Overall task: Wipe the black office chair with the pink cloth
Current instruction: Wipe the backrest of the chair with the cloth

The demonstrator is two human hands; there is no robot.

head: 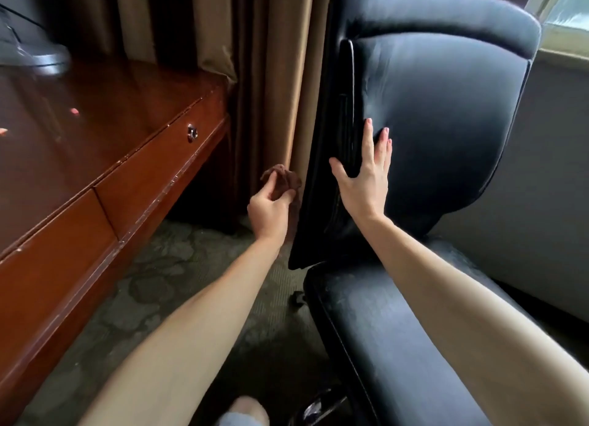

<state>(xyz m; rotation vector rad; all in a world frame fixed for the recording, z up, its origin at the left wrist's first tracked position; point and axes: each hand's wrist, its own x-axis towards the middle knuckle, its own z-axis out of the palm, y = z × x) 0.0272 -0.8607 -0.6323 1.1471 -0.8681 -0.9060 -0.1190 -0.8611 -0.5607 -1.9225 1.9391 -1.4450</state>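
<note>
While pale smears are seen on the seat (382,330) of the black office chair (446,106), much wiping is judged left. Farther off, the pink cloth (283,180) is pinched, bunched, in the left hand (269,213) just beside the backrest's edge, and the backrest (430,154) is steadied by the flat, spread right hand (366,177).

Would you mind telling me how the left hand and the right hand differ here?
The left hand is curled, pinching the bunched cloth; the right hand lies flat, fingers spread. The left hand is beside the edge of the chair; the right hand rests on its backrest. Both hands are bare.
</note>
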